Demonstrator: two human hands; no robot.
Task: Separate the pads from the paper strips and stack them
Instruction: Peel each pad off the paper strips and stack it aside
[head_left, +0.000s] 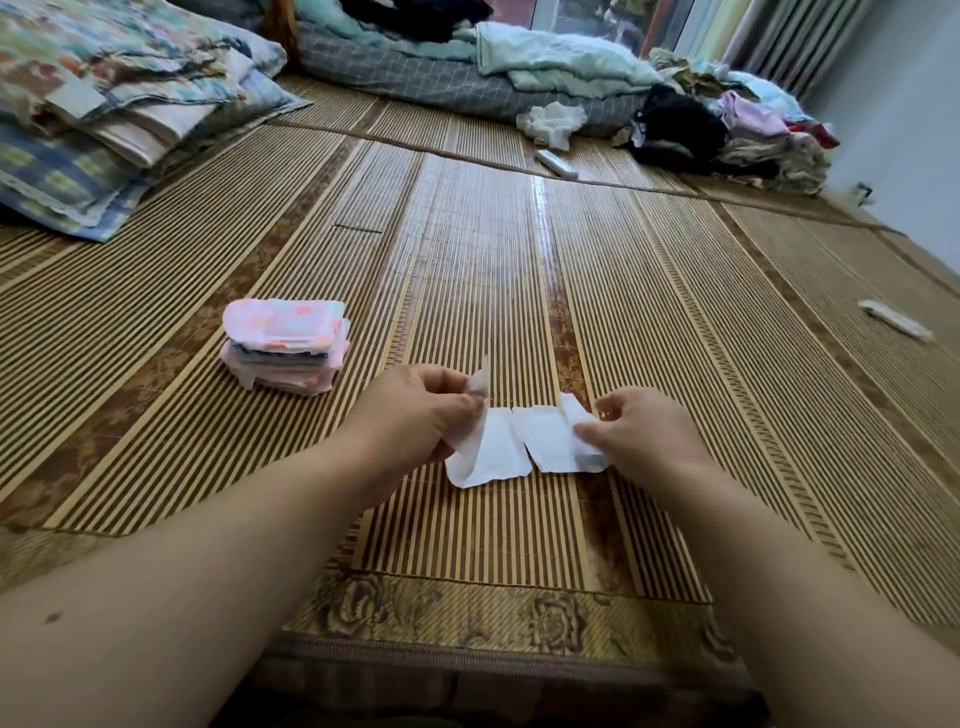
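A white pad (524, 441) lies unfolded on the bamboo mat (519, 270), creased into sections. My left hand (415, 415) pinches its left end, and a thin paper strip (480, 382) sticks up between those fingers. My right hand (644, 431) pinches the pad's right end. To the left, apart from both hands, stands a stack of folded pink and white pads (285, 343).
Folded quilts and pillows (104, 104) are piled at the back left. Bedding (467, 67) and a heap of clothes (727, 130) lie along the back. A white remote (557, 163) rests far ahead, and a white strip-like object (893, 319) lies at the right.
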